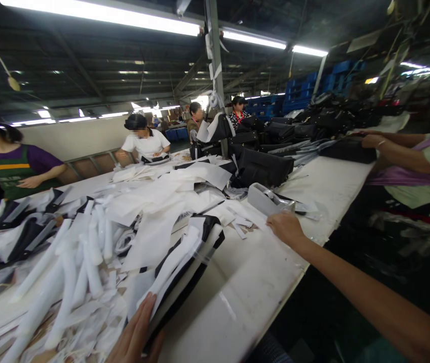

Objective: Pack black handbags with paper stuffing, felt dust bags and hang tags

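Observation:
My left hand (139,327) grips the near end of a folded black bag piece (190,262), its fingers over the top and part of the hand cut off by the frame's lower edge. White padding and pale strips show along the layers of this piece, and clear film crosses its far end. Farther right, my right hand (286,228) is closed with curled fingers at the near side of what looks like a grey tape dispenser (262,200). Whatever its fingertips hold is hidden.
White tubes (91,237) and paper sheets (154,194) crowd the left of the white table (222,302). Black bags (262,166) are heaped behind. Several co-workers sit or stand around; at right, a co-worker's hands (371,141) touch a black piece. A post (217,65) rises mid-table.

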Demonstrator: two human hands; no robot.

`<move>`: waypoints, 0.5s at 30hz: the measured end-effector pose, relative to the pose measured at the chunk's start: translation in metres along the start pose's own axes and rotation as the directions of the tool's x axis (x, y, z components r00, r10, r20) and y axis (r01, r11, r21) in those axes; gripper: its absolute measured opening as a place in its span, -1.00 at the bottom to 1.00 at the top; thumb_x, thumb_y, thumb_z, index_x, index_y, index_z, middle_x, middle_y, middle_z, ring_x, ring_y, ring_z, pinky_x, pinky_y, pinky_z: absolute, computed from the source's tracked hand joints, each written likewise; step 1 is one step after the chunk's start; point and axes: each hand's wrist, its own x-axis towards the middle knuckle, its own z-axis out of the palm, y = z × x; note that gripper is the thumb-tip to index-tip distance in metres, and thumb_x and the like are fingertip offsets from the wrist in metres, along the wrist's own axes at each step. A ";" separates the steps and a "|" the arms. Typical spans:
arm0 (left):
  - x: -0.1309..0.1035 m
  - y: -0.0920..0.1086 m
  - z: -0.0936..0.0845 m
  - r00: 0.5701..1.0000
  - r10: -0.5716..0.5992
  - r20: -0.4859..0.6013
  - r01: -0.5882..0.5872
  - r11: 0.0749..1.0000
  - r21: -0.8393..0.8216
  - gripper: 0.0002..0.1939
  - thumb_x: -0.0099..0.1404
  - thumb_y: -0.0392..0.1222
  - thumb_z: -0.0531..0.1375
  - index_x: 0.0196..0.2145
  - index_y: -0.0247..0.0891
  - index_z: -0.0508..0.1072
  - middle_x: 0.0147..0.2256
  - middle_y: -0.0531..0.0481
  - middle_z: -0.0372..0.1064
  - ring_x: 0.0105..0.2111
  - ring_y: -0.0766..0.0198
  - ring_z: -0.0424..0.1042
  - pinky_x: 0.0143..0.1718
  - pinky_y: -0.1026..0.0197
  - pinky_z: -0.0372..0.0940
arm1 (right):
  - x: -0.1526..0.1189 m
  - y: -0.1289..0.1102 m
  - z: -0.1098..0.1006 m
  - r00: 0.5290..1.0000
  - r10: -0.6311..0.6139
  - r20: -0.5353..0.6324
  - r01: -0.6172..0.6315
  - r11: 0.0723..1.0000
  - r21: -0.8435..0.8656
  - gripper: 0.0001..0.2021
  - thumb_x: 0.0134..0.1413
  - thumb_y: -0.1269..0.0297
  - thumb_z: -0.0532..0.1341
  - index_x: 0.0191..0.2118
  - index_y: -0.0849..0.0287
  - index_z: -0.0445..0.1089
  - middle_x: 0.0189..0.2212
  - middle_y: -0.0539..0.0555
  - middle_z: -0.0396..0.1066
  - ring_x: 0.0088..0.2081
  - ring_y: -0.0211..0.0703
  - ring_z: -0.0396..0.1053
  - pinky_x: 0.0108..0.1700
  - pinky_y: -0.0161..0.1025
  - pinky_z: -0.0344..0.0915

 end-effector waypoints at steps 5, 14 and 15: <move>-0.003 -0.003 -0.001 0.997 -0.076 0.017 0.076 0.997 -0.011 -0.38 0.41 -0.20 0.11 0.36 -0.03 0.04 0.14 0.00 0.38 -0.02 0.10 0.50 0.04 0.07 0.40 | -0.040 -0.060 -0.031 0.982 -0.188 0.022 0.187 0.981 0.042 -0.74 0.30 0.36 0.07 -0.28 0.23 0.52 -0.25 0.23 0.55 -0.15 0.07 0.45 0.07 -0.02 0.20; -0.010 -0.005 -0.001 0.975 -0.213 0.065 0.208 0.975 0.074 -0.45 0.41 0.00 0.05 0.31 -0.02 0.13 0.08 -0.01 0.43 -0.04 0.09 0.51 -0.10 0.14 0.42 | -0.104 -0.131 -0.002 0.958 -0.286 0.038 0.235 0.850 0.472 -0.61 0.31 0.10 0.13 0.12 0.20 0.43 0.10 0.23 0.43 0.12 0.05 0.38 0.17 -0.09 0.28; -0.009 -0.002 -0.002 0.975 -0.216 0.059 0.212 0.975 0.067 -0.46 0.41 0.00 0.05 0.31 -0.03 0.14 0.08 -0.02 0.43 -0.04 0.09 0.51 -0.10 0.13 0.41 | -0.098 -0.135 0.006 0.968 -0.251 0.026 0.212 0.865 0.455 -0.52 0.29 0.10 0.16 0.21 0.27 0.33 0.22 0.30 0.28 0.23 0.11 0.25 0.25 -0.03 0.19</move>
